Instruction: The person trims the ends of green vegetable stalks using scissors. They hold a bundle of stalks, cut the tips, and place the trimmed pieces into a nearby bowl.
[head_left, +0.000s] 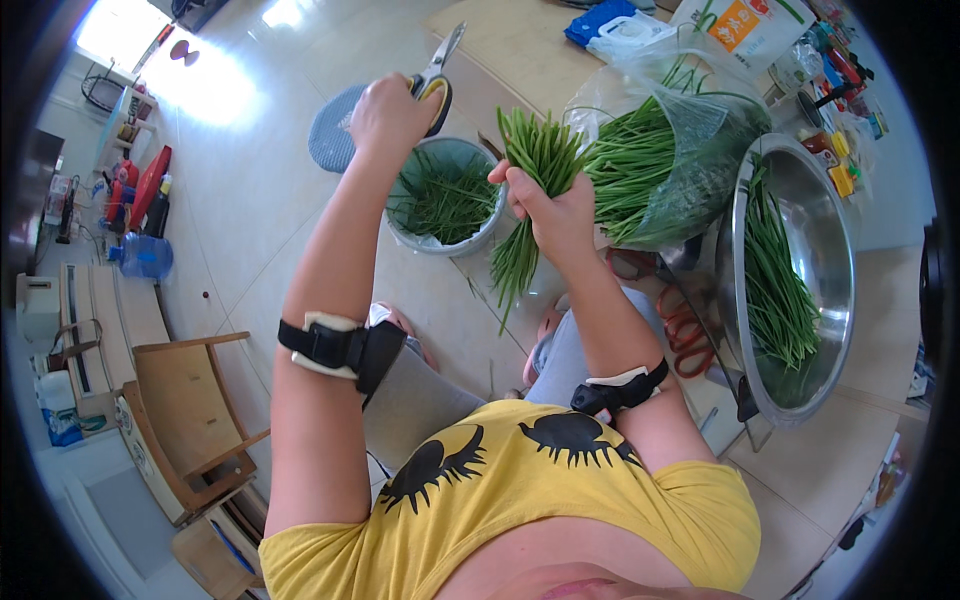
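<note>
My left hand (391, 114) grips a pair of scissors (435, 73) with black and yellow handles, its blades pointing up and away from me. In my right hand (556, 208) is an upright bunch of green chives (541, 150), the cut-looking ends fanned above the fist and the leaf ends hanging below. Between and below the hands stands a lined bucket (450, 244) holding loose green trimmings (448, 196). Just right of my right hand, more chives (634, 169) lie in a clear plastic bag (701, 150).
A stainless steel basin (821, 225) with a pile of chives (776, 277) sits at the right. A blue slipper sole (334, 131) lies on the floor behind the bucket. A wooden chair (191, 405) and a blue water jug (142, 255) are at the left. Red coiled tubing (684, 330) hangs below the basin.
</note>
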